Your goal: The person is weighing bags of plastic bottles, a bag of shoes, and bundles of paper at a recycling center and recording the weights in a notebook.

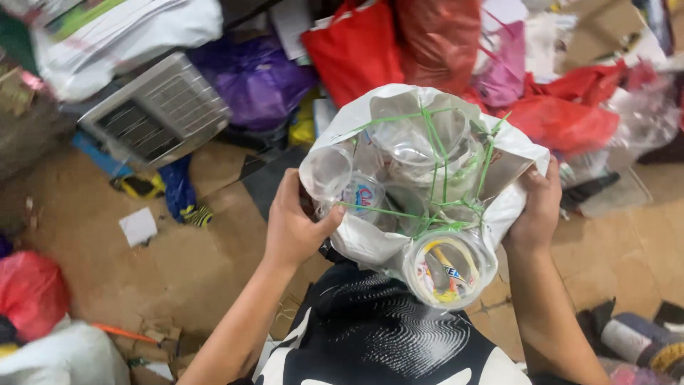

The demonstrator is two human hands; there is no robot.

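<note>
Floor (92, 242) covered with flattened brown cardboard. Lying directly on it: a grey slatted vent panel (155, 110), tilted, at upper left; a blue cloth (178, 187) just below the panel; a small white paper square (138, 227) apart on bare cardboard; a red plastic bag (30, 292) at the left edge; an orange stick (122, 333) near it; a heap of red bags (570, 117) and a purple bag (256, 78) along the far side.

head view, looking down, close in
</note>
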